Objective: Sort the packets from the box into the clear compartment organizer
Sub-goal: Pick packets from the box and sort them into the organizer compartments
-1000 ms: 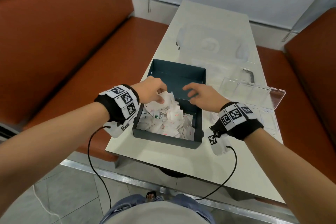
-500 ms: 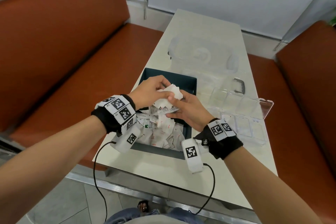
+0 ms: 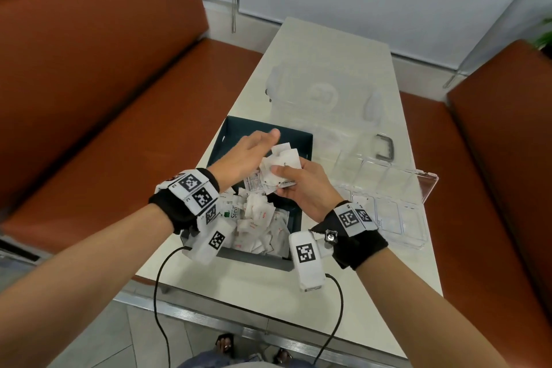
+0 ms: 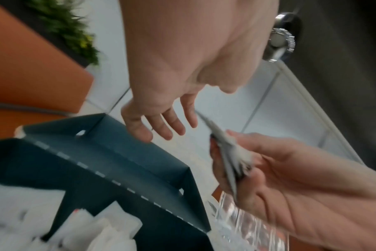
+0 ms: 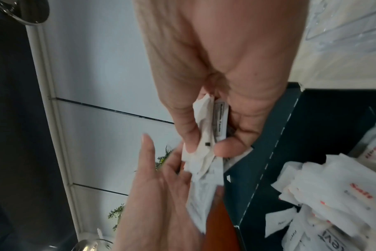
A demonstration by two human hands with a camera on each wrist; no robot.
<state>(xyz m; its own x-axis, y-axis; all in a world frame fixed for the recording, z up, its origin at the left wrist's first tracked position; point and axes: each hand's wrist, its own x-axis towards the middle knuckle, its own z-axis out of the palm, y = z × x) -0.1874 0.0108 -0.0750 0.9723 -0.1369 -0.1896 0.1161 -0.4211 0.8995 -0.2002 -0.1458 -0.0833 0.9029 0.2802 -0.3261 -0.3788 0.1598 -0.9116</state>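
A dark teal box (image 3: 239, 131) holds a heap of white packets (image 3: 257, 224) at its near end. Above the box my right hand (image 3: 295, 185) pinches a bunch of white packets (image 3: 279, 170) between thumb and fingers; the right wrist view shows the bunch of packets (image 5: 206, 135) squeezed edge-on. My left hand (image 3: 251, 152) hovers just left of the bunch, fingers straight and spread, holding nothing, as the left hand (image 4: 159, 122) appears in its wrist view. The clear compartment organizer (image 3: 388, 200) lies open to the right of the box.
A clear lidded container (image 3: 322, 95) sits farther back on the white table (image 3: 268, 284). A grey handle (image 3: 385, 146) lies behind the organizer. Orange benches (image 3: 89, 84) flank the table on both sides.
Both hands rose out of the box with a bunch of packets. The left hand has since let go and opened, leaving the bunch in the right hand alone.
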